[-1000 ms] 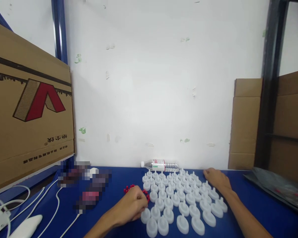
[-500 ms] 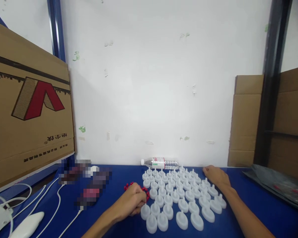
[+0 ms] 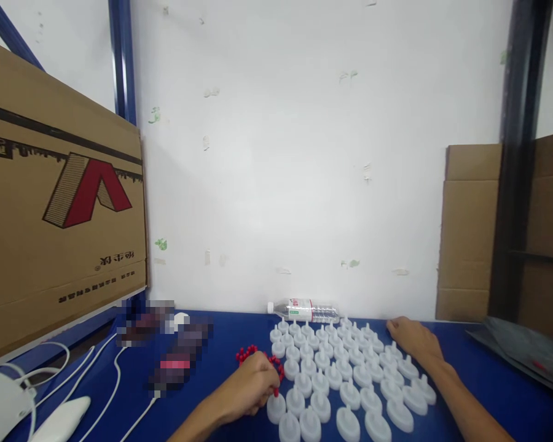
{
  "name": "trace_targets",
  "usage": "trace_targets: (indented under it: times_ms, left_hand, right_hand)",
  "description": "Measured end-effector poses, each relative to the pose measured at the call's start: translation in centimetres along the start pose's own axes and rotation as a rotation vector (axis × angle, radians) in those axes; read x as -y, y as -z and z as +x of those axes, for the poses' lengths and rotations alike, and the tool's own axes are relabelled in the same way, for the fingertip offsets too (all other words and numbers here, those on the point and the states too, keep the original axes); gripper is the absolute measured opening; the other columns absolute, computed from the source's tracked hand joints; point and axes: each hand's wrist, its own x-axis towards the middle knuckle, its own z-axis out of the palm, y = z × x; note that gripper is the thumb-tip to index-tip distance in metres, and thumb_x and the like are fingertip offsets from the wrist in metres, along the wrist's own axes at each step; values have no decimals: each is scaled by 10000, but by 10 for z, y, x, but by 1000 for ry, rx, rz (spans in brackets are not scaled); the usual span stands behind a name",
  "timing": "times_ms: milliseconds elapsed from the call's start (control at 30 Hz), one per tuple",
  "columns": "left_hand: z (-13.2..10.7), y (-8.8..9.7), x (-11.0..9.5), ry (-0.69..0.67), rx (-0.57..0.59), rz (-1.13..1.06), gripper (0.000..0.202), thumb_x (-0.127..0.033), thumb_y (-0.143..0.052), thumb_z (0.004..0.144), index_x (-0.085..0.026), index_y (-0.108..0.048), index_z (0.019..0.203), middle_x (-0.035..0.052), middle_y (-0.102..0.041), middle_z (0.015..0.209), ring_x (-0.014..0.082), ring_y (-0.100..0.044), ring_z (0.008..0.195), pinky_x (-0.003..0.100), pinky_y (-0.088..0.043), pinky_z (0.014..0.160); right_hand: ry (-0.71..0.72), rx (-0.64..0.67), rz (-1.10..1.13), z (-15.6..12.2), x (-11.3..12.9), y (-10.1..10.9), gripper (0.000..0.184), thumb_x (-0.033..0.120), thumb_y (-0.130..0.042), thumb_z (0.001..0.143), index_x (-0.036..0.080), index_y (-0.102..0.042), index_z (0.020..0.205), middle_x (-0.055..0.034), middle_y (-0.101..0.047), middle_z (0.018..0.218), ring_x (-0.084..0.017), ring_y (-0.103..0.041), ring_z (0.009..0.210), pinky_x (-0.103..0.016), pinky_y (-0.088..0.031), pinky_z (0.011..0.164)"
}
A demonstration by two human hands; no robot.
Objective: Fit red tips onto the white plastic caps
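Observation:
Many white plastic caps with upright nozzles (image 3: 320, 405) stand in rows on the blue table. At their left edge, my left hand (image 3: 258, 383) is closed in a pinch. A small red tip (image 3: 276, 391) shows below its fingers, right at the nozzle of a white cap (image 3: 276, 410) in the near left corner. Small red tips (image 3: 246, 353) lie in a cluster behind that hand, which partly hides them. To the right of the caps, my right hand (image 3: 410, 337) rests on the table with its fingers curled in and nothing visible in them.
A clear bottle (image 3: 311, 310) lies along the wall behind the caps. On the left are blurred-out devices, white cables (image 3: 115, 393) and a large cardboard box (image 3: 64, 202). A grey plastic bag (image 3: 525, 353) and a cardboard sheet (image 3: 467, 233) are at the right.
The view has shifted a little, so everything sits further right and lower. My left hand now shows a red tip under its fingers at the white cap's nozzle. My right hand stays put.

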Motion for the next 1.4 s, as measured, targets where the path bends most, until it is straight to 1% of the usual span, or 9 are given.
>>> trace_targets:
  times_ms: [167, 433, 600, 700, 800, 900, 1067, 1233, 1400]
  left_hand:
    - [-2, -2, 5, -61, 2, 133, 182, -301, -443, 655, -250, -337, 516, -101, -294, 381, 80, -226, 314, 228, -223, 340]
    - [-10, -8, -3, -271, -126, 521, 325, -189, -448, 809, -208, -287, 528, -70, -255, 522, 103, -248, 506, 284, -160, 526]
    - [-17, -13, -6, -320, -240, 695, 411, -309, -428, 951, -209, -350, 561, -48, -349, 553, 135, -303, 533, 317, -132, 578]
    - [-18, -11, -7, -294, -214, 752, 464, -385, -372, 996, -216, -331, 566, -49, -338, 547, 138, -305, 526, 301, -158, 566]
    - [-17, -9, -8, -257, -183, 736, 502, -436, -376, 999, -218, -299, 554, -61, -289, 518, 127, -262, 504, 291, -163, 536]
    - [-17, -9, -8, -248, -211, 727, 492, -463, -386, 999, -213, -355, 576, -59, -362, 540, 122, -313, 519, 282, -177, 527]
    - [-16, -8, -6, -318, -236, 548, 290, -448, -480, 975, -192, -598, 910, -76, -489, 603, 128, -469, 593, 225, -307, 573]
    - [-11, -8, -4, -202, -106, 262, 454, -601, -516, 896, -173, -589, 763, -35, -614, 566, 86, -420, 380, 203, -308, 409]
    - [-9, -7, 1, -135, -45, 185, 557, -710, -534, 819, -161, -599, 747, 1, -664, 585, 66, -373, 258, 188, -244, 273]
  right_hand:
    - [0, 7, -3, 1, -1, -1, 445, 386, -393, 966, 171, -781, 1011, -195, -763, 1050, -364, -723, 1006, -422, -523, 815]
    - [-4, 6, 2, 0, 0, 0, 430, 389, -413, 959, 176, -784, 1009, -193, -764, 1034, -355, -726, 996, -421, -527, 817]
    - [-11, 5, 3, 0, 0, 1, 432, 383, -408, 962, 174, -783, 1005, -198, -763, 1036, -358, -725, 995, -426, -528, 815]
    - [-19, 1, -2, 1, 0, 1, 413, 387, -431, 953, 178, -784, 1002, -192, -762, 1035, -340, -728, 994, -408, -528, 822]
    - [-26, -2, 1, 0, 1, 1, 405, 388, -447, 945, 173, -783, 1012, -194, -760, 1036, -332, -725, 1000, -402, -526, 834]
    - [-27, -5, 11, 0, 1, 1, 405, 383, -450, 946, 161, -782, 1015, -202, -758, 1037, -335, -724, 1002, -404, -522, 839]
    - [-18, -8, 25, 0, 2, 1, 394, 368, -454, 947, 160, -785, 996, -206, -759, 1031, -346, -726, 993, -407, -520, 828]
    - [-26, -14, 26, 1, 1, 0, 403, 374, -441, 952, 163, -779, 1008, -204, -757, 1041, -338, -723, 1007, -403, -518, 837]
    - [-29, -20, 44, 1, 1, 1, 376, 380, -483, 931, 162, -785, 981, -204, -761, 1023, -337, -730, 979, -402, -520, 823]
